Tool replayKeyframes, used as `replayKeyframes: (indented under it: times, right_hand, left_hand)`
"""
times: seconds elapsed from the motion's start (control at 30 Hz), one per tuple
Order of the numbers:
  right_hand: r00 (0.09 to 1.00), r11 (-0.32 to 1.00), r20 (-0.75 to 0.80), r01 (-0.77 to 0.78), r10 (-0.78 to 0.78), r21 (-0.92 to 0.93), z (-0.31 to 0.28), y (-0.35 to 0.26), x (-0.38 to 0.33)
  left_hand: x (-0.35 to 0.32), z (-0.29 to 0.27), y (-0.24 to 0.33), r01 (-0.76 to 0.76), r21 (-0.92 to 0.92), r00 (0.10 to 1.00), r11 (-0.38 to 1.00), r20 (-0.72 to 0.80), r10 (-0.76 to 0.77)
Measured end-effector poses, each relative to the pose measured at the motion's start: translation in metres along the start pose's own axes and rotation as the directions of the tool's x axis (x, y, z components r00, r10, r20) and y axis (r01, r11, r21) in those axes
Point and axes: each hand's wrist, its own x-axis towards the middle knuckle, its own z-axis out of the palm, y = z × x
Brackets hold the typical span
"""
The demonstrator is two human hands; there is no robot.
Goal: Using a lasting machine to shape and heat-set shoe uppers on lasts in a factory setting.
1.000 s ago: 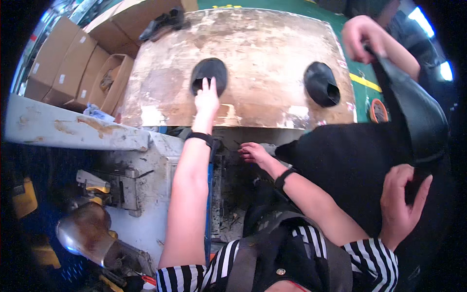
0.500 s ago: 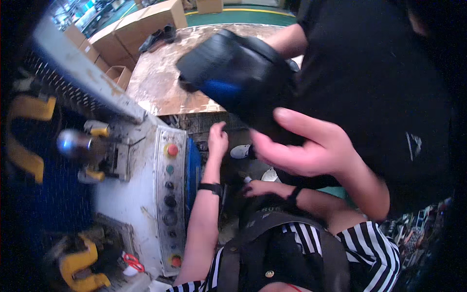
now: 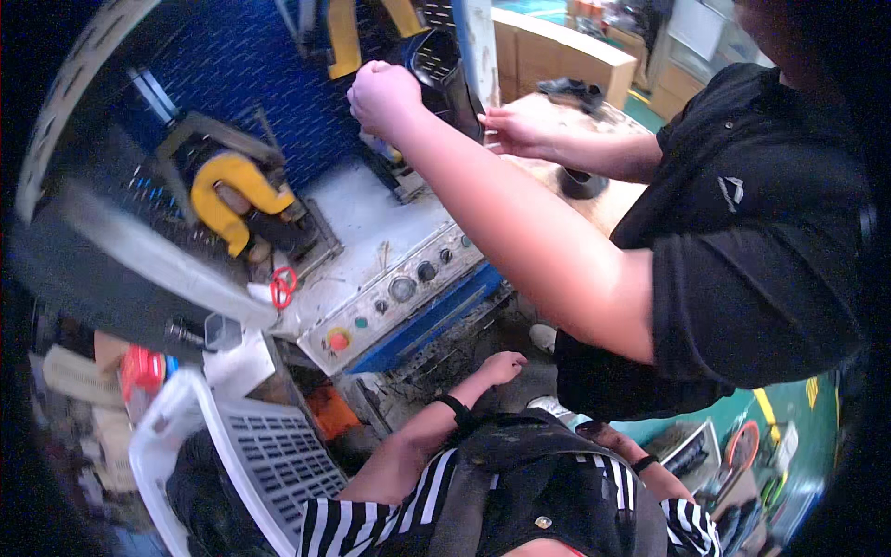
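Note:
My left hand hangs below the machine's control panel, its fingers curled in and nothing visible in them. Close to my apron lies my right hand, dark and blurred, so its fingers cannot be made out. Another person in a black shirt stands at my right and reaches across in front of me. That person's hands are at a black boot, held upright at the machine beside a yellow U-shaped clamp. A second yellow clamp sits farther left.
Red-handled scissors lie on the machine's ledge. A white plastic basket with dark contents stands at lower left. Beyond the machine, a worn table bears dark shoes, with cardboard boxes behind. The co-worker's arm spans the space ahead.
My view has turned left toward the machine. The co-worker has brought the black boot from in front of me to the machine. My left hand's fingers have curled in; my right hand is nearer my body.

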Motion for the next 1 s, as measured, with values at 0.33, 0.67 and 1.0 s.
replayKeyframes:
  times: [0.33,0.67,1.0]
  right_hand:
    - [0.854,0.505,0.289,0.495,-0.433,-0.707,-0.096,0.128,0.036]
    - [0.729,0.267,0.055,0.319,-0.682,-0.909,-0.207,-0.018,0.123]
    - [0.415,0.084,-0.083,-0.017,-0.906,-0.996,-0.208,-0.370,0.198]
  left_hand:
    - [-0.018,0.116,0.050,0.295,0.119,0.951,0.948,-0.137,-0.278]
    - [-0.066,0.130,0.088,0.091,0.290,0.873,0.953,-0.483,0.064]
    - [-0.181,-0.223,0.182,-0.391,0.049,-0.120,0.919,-0.993,0.002]
